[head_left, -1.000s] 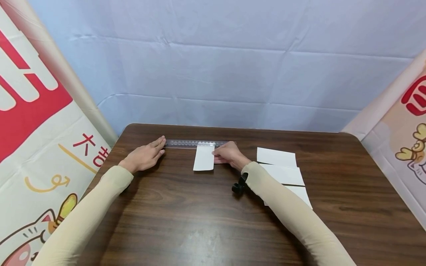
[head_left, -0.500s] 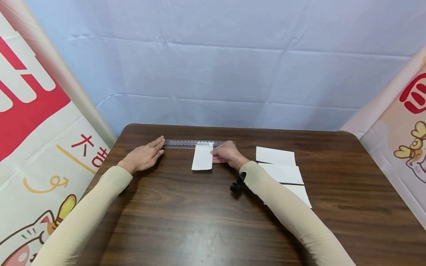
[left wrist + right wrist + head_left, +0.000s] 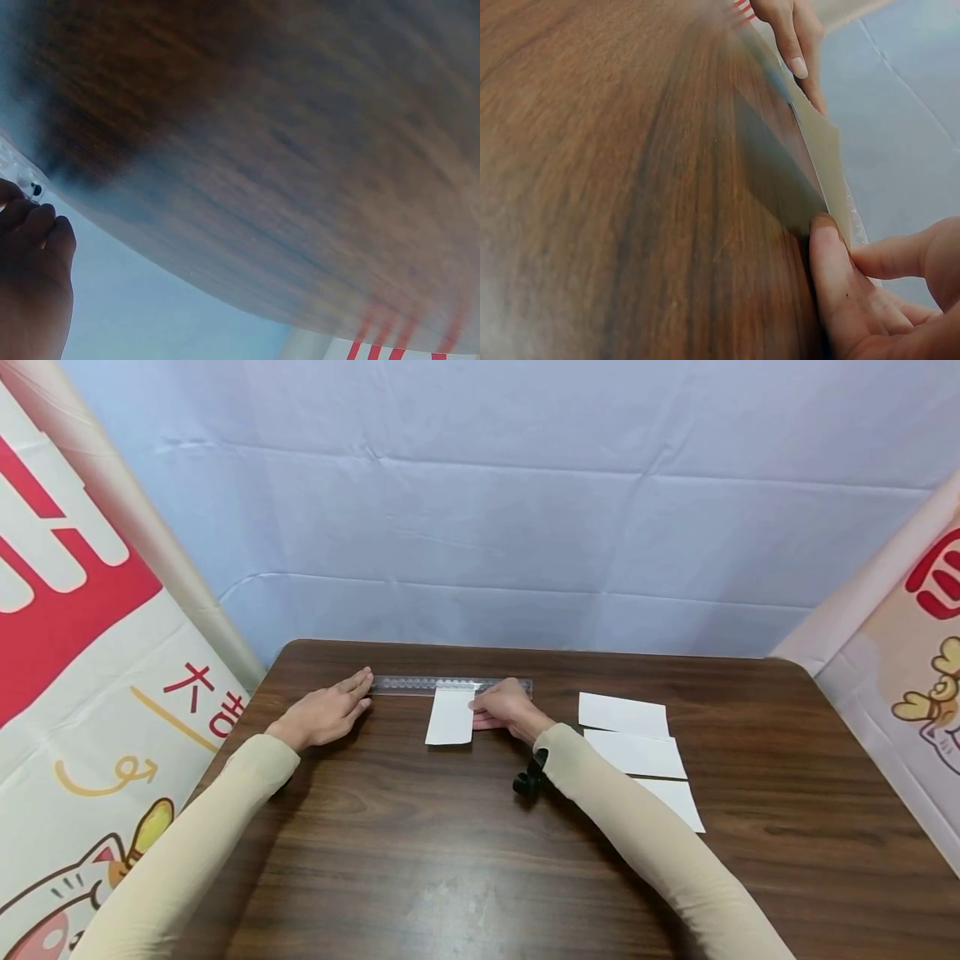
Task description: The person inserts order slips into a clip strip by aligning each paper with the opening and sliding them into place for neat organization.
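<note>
The head view is evenly bright, with soft glare on the desk (image 3: pixel 461 897) at bottom centre. The left wrist view is blurred, its upper left dark; pale haze veils the right wrist view's lower left.

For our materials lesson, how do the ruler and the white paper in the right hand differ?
The ruler is see-through; the white paper looks opaque. The ruler is long and narrow; the white paper is shorter and wider. The left hand touches the ruler; the right hand pinches the white paper. Both look roughly rectangular.
</note>
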The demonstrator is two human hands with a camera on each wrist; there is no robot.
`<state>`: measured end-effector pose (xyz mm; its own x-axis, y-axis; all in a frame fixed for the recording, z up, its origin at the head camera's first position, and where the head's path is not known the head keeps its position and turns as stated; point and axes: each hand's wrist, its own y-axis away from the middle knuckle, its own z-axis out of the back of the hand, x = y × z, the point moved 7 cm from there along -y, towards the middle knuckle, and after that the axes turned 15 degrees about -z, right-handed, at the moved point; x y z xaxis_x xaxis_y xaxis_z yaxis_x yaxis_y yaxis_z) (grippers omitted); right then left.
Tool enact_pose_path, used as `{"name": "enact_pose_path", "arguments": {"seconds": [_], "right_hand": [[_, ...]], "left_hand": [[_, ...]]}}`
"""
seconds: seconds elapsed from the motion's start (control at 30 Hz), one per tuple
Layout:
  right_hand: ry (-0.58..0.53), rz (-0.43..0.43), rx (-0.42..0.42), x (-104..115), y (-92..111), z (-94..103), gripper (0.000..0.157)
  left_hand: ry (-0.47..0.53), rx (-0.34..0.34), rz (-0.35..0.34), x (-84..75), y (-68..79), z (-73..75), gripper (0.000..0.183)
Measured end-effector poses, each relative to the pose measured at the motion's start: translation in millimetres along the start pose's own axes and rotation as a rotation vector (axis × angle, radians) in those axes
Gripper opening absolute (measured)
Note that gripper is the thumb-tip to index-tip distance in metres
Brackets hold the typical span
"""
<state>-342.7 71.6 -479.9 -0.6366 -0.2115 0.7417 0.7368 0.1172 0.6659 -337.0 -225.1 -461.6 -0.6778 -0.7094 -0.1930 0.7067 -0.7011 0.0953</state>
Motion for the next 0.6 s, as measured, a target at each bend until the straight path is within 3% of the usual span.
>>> {"name": "enact_pose_path", "arguments": {"seconds": [0.6], "right_hand": [[0.001, 0.020, 0.010, 3, 0, -11.0, 0.027]], "left_hand": [[-0.005, -0.016, -0.002, 0.1, -1.5, -0.1, 0.062]]}}
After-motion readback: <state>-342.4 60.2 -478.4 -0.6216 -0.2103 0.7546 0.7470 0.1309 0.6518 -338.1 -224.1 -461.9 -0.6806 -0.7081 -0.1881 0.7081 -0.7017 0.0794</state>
